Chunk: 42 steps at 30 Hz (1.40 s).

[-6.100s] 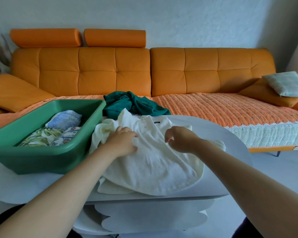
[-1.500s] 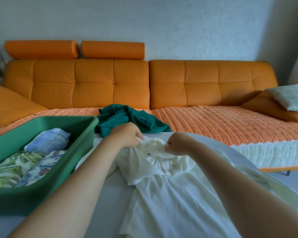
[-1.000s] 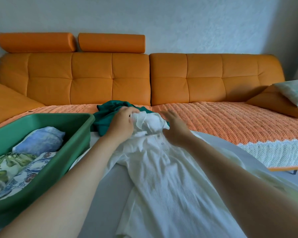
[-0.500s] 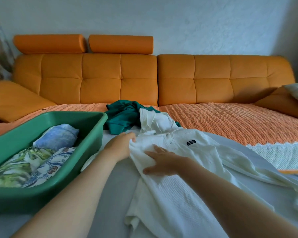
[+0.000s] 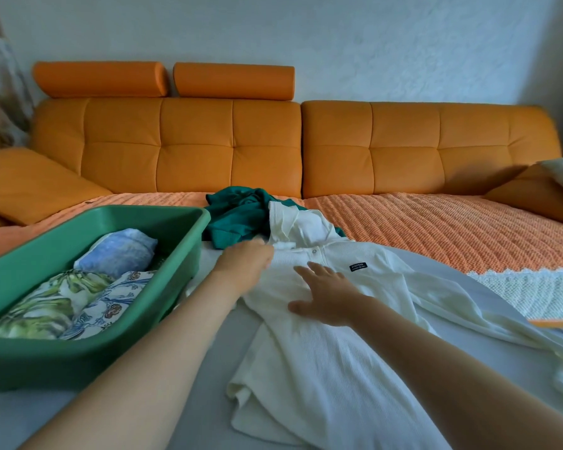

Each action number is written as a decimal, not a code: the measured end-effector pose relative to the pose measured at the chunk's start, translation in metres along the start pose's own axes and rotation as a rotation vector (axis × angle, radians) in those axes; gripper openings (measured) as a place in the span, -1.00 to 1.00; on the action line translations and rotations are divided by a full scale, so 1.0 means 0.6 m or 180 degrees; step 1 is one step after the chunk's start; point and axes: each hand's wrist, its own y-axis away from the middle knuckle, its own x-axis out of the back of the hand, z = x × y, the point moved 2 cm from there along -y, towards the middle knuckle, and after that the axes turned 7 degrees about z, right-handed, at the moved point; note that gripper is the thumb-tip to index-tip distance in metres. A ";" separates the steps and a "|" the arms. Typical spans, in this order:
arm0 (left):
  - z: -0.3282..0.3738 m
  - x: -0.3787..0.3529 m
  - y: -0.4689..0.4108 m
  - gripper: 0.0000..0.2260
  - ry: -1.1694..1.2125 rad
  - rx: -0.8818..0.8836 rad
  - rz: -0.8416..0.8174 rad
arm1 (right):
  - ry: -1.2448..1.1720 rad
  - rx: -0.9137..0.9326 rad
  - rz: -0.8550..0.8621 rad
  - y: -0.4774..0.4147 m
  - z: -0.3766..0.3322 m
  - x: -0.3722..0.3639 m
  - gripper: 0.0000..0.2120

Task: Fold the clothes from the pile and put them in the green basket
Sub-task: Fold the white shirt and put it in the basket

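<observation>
Head view. Right hand (image 5: 327, 295): fingers (image 5: 307, 273) straight and spread, palm flat on the chest of the white polo shirt (image 5: 322, 371), holding nothing. Left hand (image 5: 245, 265): knuckles up, fingers bent down onto the shirt's edge just beside the collar; whether they pinch the cloth cannot be told.

Shirt lies front-up and unfolded on the pale table (image 5: 189, 404), collar toward the sofa (image 5: 403, 147), dark chest label (image 5: 357, 266) just right of the right hand, one sleeve trailing off to the right.

Green basket (image 5: 189, 245) stands on the table left of the shirt, beside the left forearm; it holds a folded blue item (image 5: 121, 251) and floral-print items (image 5: 62, 303). Dark green garment (image 5: 238, 219) lies crumpled behind the collar, touching it.
</observation>
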 end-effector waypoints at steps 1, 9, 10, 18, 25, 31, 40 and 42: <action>0.005 -0.003 0.007 -0.75 0.0429 0.0014 -0.0277 | 0.0051 0.0046 0.0155 0.003 -0.004 0.002 -0.22; 0.040 0.019 0.110 -0.74 0.1635 0.0260 -0.1321 | -0.0150 0.0273 0.0345 0.056 -0.041 0.036 -0.88; 0.046 0.026 0.128 -0.67 0.1668 0.0218 -0.1509 | -0.0173 0.0307 0.0174 0.067 -0.048 0.040 -0.86; 0.052 0.031 0.222 -0.88 0.1310 -0.0163 -0.1234 | -0.0445 0.0490 -0.1164 0.160 -0.095 0.029 -0.44; 0.029 0.082 0.235 -0.70 0.1746 0.0069 0.0593 | -0.0326 0.0449 -0.0409 0.181 -0.119 0.037 -0.36; -0.019 0.136 0.259 -0.56 0.0479 0.0260 -0.1262 | -0.0308 0.0331 -0.0237 0.173 -0.102 0.065 -0.42; 0.040 0.093 0.253 -0.63 0.0702 -0.0100 -0.1823 | -0.0485 0.0151 -0.0694 0.172 -0.082 0.052 -0.81; 0.074 0.082 0.250 -0.43 0.1239 -0.0082 -0.1790 | -0.0687 0.0132 -0.0730 0.177 -0.081 0.057 -0.96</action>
